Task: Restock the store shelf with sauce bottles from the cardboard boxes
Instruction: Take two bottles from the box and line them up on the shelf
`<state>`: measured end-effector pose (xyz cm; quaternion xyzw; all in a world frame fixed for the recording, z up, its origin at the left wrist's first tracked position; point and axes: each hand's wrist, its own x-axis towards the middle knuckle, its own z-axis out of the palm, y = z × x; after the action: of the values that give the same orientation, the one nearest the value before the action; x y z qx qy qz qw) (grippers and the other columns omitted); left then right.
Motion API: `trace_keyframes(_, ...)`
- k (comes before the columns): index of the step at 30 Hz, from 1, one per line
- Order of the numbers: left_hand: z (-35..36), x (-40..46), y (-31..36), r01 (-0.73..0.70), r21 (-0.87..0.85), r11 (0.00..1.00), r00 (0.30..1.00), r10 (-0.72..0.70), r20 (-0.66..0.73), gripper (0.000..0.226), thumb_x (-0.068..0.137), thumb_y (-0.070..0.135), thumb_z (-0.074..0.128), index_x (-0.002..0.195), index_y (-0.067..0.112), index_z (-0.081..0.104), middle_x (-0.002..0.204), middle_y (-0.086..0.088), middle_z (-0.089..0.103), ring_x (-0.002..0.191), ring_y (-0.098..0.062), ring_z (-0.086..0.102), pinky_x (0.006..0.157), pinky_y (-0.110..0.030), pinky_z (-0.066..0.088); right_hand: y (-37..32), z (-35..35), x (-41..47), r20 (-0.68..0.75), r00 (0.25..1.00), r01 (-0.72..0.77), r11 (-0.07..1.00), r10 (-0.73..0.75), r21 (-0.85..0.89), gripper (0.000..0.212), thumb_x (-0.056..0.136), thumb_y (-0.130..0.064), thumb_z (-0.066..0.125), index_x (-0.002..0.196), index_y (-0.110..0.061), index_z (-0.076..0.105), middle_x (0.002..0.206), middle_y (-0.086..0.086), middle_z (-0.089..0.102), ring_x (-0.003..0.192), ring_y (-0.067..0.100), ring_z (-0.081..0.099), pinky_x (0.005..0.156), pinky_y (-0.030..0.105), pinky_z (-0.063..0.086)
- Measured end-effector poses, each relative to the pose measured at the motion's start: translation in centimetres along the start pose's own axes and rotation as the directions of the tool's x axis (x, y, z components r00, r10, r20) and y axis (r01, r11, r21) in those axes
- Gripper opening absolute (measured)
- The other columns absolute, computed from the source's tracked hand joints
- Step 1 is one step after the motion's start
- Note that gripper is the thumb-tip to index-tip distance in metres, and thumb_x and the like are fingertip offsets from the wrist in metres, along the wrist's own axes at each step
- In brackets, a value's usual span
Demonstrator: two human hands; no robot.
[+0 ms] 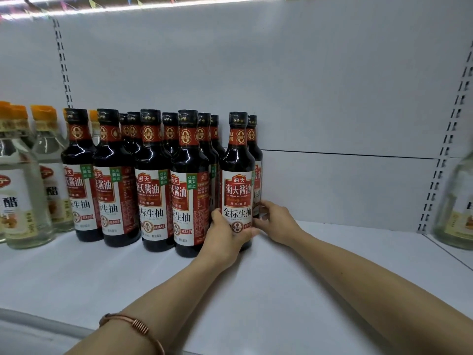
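Observation:
Several dark soy sauce bottles with red and white labels stand upright in rows on the white shelf (256, 290). The rightmost front bottle (237, 180) stands at the end of the row. My left hand (227, 234) wraps its lower front and left side. My right hand (275, 221) touches its right side low down, fingers also against the bottle behind it (256, 160). No cardboard box is in view.
Clear vinegar bottles with orange caps (23, 180) stand at the far left. Another clear bottle (458, 206) stands on the neighbouring shelf section at the right edge. The white back panel (332, 98) and slotted uprights bound the shelf. Bare shelf lies right of the soy bottles.

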<state>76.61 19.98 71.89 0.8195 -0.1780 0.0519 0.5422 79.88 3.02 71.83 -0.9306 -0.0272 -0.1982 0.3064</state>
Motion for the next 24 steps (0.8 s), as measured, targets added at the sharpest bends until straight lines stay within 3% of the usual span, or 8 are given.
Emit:
trace_keyframes(5, -0.1, -0.2, 0.2, 0.037, 0.054, 0.998, 0.999, -0.036, -0.027, 0.073, 0.081, 0.030, 0.076, 0.134, 0.008, 0.032, 0.134, -0.007, 0.053, 0.121, -0.024, 0.053, 0.103, -0.036, 0.043, -0.2, 0.3, -0.6, -0.032, 0.999, -0.003, 1.000, 0.003, -0.015, 0.028, 0.095, -0.025, 0.058, 0.120, -0.012, 0.062, 0.113, 0.005, 0.070, 0.107, 0.022, 0.063, 0.091, 0.029, 0.047)
trace_keyframes(11, 0.4, -1.6, 0.2, 0.062, 0.209, 0.976, 0.997, -0.052, -0.053, 0.071, 0.093, 0.024, 0.060, 0.145, 0.001, 0.019, 0.143, -0.014, 0.046, 0.130, -0.030, 0.046, 0.103, -0.037, 0.040, 0.1, 0.6, -0.9, -0.003, 1.000, -0.031, 0.999, 0.031, -0.041, 0.029, 0.099, -0.019, 0.048, 0.126, -0.015, 0.059, 0.118, 0.003, 0.070, 0.110, 0.022, 0.062, 0.084, 0.022, 0.042)
trace_keyframes(19, -0.2, -1.3, 0.4, 0.071, 0.281, 0.957, 0.997, -0.065, -0.031, 0.045, 0.098, 0.022, 0.053, 0.136, 0.005, 0.038, 0.137, -0.013, 0.053, 0.126, -0.032, 0.050, 0.100, -0.037, 0.041, -0.7, 0.9, -0.7, 0.050, 0.996, -0.067, 0.991, 0.074, -0.116, 0.037, 0.103, -0.027, 0.037, 0.138, -0.019, 0.047, 0.125, 0.009, 0.065, 0.115, 0.032, 0.058, 0.097, 0.041, 0.046)
trace_keyframes(24, -0.3, -1.7, 0.6, 0.070, 0.293, 0.954, 0.997, -0.073, -0.002, 0.044, 0.099, 0.020, 0.050, 0.137, 0.004, 0.037, 0.138, -0.015, 0.051, 0.127, -0.032, 0.049, 0.101, -0.036, 0.040, -1.7, 0.5, -1.4, 0.064, 0.993, -0.093, 0.987, 0.102, -0.128, 0.037, 0.103, -0.024, 0.035, 0.137, -0.017, 0.047, 0.127, 0.008, 0.064, 0.117, 0.031, 0.057, 0.098, 0.039, 0.046)
